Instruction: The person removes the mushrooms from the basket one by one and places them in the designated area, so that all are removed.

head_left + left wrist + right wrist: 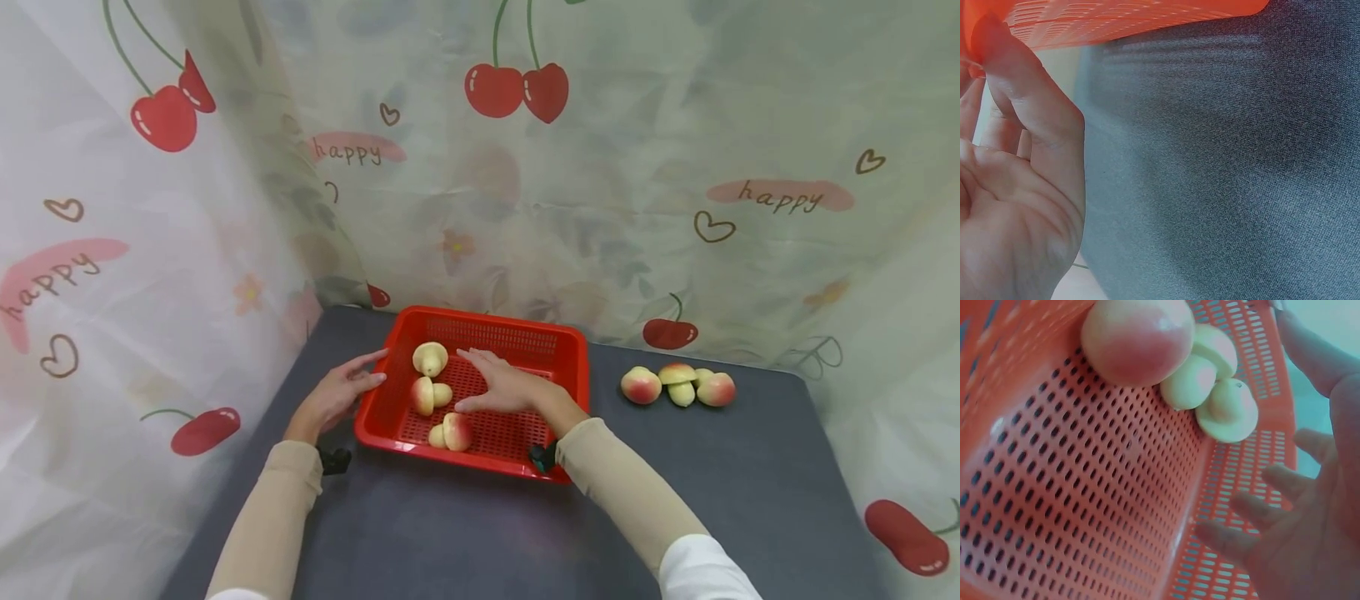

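A red plastic basket (487,462) stands on the dark table, its floor and walls full of small slots. My left hand (337,396) pinches its left rim, the thumb (1016,75) against the wall in the left wrist view. Three toy mushrooms with cream stems and pink-blushed caps lie in the left part of the basket: a back one (430,359), a middle one (424,396) and a front one (456,432). Over the basket's middle hovers my right hand (513,390), fingers spread and holding nothing. In the right wrist view, the mushroom cap (1138,340) is apart from the fingers.
Right of the basket, more toy mushrooms (678,383) sit in a row near the table's back edge. Printed plastic sheeting (600,167) hangs behind the table (450,533) and along both sides.
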Tool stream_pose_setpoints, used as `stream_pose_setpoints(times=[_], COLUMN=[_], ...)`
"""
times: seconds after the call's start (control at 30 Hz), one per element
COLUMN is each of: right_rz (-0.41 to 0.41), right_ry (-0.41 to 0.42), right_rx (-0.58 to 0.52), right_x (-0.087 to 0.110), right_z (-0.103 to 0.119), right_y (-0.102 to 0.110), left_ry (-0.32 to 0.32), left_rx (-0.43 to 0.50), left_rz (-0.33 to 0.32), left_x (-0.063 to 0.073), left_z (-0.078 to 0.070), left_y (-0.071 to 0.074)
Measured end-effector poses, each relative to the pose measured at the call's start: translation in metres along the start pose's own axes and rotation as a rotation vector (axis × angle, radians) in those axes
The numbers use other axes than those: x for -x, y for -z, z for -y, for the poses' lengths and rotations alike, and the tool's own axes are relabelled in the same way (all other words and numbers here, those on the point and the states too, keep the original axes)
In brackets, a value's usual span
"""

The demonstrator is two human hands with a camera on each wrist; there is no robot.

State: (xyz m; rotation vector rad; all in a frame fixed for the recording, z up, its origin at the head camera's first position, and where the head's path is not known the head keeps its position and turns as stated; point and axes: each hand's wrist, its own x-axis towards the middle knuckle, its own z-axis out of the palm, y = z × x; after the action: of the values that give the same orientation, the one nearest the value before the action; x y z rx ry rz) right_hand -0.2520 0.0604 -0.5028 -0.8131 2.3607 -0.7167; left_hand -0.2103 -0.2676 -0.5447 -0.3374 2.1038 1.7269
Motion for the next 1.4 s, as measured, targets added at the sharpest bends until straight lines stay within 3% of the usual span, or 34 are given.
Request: stream_pose_setpoints(times=[0.17, 0.6, 0.93, 1.4], right_rz=[0.04, 0.155, 0.227, 0.307], right_ry=[0.05, 0.027, 0.021, -0.013], right_rx=[-0.059, -0.166, -0.109, -0.194], right_x=[-0.007, -0.023, -0.033, -0.041], right_z=[-0.001, -0.005, -0.008, -0.009], right_y=[-0.004, -0.015, -0.02, -0.025], left_ry=[0.002, -0.007, -0.01, -0.007], left_rx=[-0.001, 0.013, 0.016, 0.005], left_rz=[0.006, 0.009, 0.007, -0.005], left_x=[0.001, -0.001, -0.001, 0.001], left_z=[0.001, 0.002, 0.002, 0.0], left_y=[0.001, 0.002, 0.0, 0.0])
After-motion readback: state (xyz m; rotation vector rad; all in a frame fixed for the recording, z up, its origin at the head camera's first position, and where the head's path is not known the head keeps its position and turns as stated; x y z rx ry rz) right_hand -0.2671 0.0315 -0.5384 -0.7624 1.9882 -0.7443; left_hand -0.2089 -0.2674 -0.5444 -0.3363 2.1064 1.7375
